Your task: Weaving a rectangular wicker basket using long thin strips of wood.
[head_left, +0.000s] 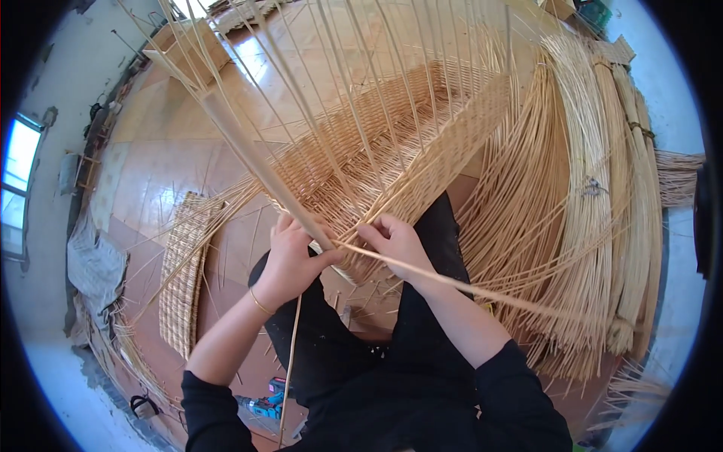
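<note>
A long woven wicker basket [478, 113] stands in front of me, one corner close between my knees, with thin upright stakes rising from its walls. My left hand [295, 255] is closed around the foot of a thick corner post [252, 162], its thumb against the near side. Just to the right, my right hand [395, 242] pinches a willow strand at the basket's rim, fingers bent. A long willow rod [474, 289] runs from this corner, below the right hand, and out to the right over my forearm. The fingertips of the left hand are partly hidden behind the post.
Bundles of long willow rods [584, 135] lie along the right side. A woven panel [181, 275] rests on the floor at left, and a cordless drill [265, 404] lies near my left leg. A wooden box [188, 53] stands at the far left.
</note>
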Available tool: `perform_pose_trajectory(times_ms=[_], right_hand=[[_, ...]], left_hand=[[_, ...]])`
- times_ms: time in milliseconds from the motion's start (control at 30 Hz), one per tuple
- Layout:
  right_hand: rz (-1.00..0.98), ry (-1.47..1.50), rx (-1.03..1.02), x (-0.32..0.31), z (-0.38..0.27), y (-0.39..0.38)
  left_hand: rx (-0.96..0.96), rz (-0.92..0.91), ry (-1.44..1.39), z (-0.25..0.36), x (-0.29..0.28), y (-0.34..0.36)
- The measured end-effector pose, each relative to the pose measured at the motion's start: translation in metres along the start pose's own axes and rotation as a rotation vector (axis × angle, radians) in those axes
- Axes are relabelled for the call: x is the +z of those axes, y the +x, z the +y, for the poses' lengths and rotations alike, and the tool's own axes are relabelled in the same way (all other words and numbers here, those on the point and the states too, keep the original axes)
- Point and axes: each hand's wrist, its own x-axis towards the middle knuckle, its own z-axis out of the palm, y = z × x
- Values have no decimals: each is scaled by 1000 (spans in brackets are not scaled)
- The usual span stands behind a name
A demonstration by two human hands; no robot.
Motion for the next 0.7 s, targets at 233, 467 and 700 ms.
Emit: perform_pose_trajectory(times_ms=[233,467,700], right_hand=[[6,234,-274,-30,-6,32],[-93,-648,-948,24,-118,65],[187,240,-752,6,-86,71]], left_hand=[[-413,136,-600,-30,34,-31],[-266,362,-599,-24,52,-33],[-356,241,-547,-54,25,-43]])
